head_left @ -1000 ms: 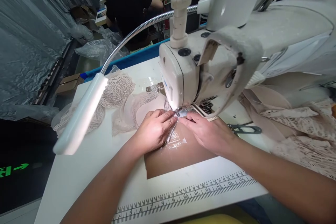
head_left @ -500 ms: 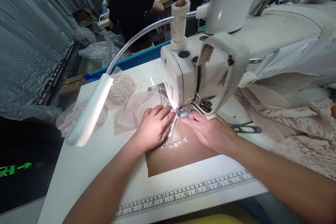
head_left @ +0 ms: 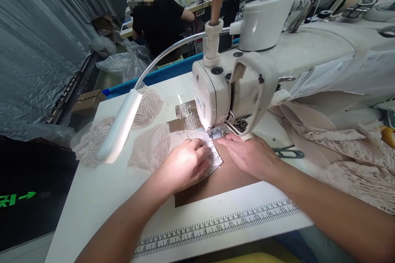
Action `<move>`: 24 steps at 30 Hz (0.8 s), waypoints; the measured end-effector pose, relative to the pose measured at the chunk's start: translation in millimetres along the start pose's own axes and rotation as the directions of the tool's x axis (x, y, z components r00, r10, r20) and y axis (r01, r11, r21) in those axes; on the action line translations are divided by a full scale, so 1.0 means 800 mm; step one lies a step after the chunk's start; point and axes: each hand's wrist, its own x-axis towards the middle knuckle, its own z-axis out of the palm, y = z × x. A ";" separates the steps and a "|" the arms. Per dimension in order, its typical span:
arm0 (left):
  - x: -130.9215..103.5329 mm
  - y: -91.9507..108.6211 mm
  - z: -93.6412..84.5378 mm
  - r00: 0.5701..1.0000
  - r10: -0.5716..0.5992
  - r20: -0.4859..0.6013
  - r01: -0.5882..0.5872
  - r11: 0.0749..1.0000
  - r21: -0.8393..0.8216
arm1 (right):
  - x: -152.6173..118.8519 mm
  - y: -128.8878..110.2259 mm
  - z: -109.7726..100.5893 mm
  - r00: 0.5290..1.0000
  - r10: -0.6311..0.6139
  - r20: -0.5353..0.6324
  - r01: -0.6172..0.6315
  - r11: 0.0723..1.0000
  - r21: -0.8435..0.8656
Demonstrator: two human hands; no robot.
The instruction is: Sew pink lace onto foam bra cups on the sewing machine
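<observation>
A white sewing machine (head_left: 212, 90) stands over a brown sheet (head_left: 234, 172) on the white table. Pale lace fabric (head_left: 216, 163) lies on the sheet, with one edge at the needle area. My left hand (head_left: 188, 162) is closed on this fabric, its fingers curled just left of the needle. To the right of the needle, my right hand (head_left: 247, 152) rests on the brown sheet with its fingers stretched forward, close to the presser foot. Sheer lace (head_left: 151, 148) spreads out beside my left hand.
A lamp (head_left: 120, 127) on a bent metal neck hangs over the left side. Lace pieces (head_left: 148, 107) lie behind it. A scissor-like tool (head_left: 288, 153) and heaped lace (head_left: 354, 160) are at right. A ruler strip (head_left: 216, 230) runs along the front. Two people are beyond.
My left hand has turned and drawn slightly nearer, and the lace fabric has swung round to the right of its fingers. My right hand has barely moved. The view has shifted slightly.
</observation>
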 end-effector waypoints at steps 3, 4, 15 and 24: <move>0.004 0.003 0.012 0.999 0.034 -0.038 -0.032 0.999 0.038 | -0.001 0.001 0.001 1.000 -0.002 -0.013 0.002 1.000 0.006; 0.004 0.004 0.015 0.998 0.045 -0.045 -0.043 0.998 0.055 | -0.001 0.001 0.002 1.000 -0.003 -0.019 0.003 1.000 0.013; 0.004 0.011 0.027 0.996 0.043 -0.076 -0.036 0.995 0.093 | 0.002 -0.006 -0.008 0.995 -0.080 -0.064 0.088 0.987 0.132; 0.010 0.003 0.018 0.997 0.021 -0.070 -0.016 0.997 0.082 | 0.001 -0.006 -0.005 0.997 -0.054 -0.050 0.061 0.989 0.138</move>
